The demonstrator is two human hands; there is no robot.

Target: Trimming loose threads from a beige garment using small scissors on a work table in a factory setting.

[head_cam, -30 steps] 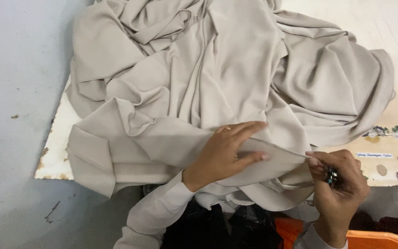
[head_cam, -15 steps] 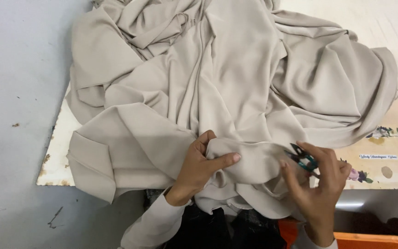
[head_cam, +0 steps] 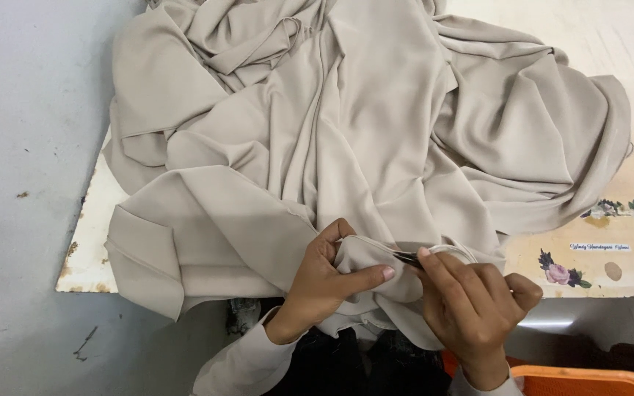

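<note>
At table edge, left hand [head_cam: 324,282] pinches beige fabric [head_cam: 346,132] fold; right hand [head_cam: 471,312] grips small thread snips [head_cam: 407,258] touching the fold.

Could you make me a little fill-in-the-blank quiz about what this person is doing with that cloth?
1. The big crumpled cloth is ____ in colour.
2. The left hand pinches a fold of the ____.
3. The right hand holds a small dark ____ tool at the fold's edge.
4. Stickers of ____ decorate the table.

Missing words: beige; cloth; cutting; flowers
</note>
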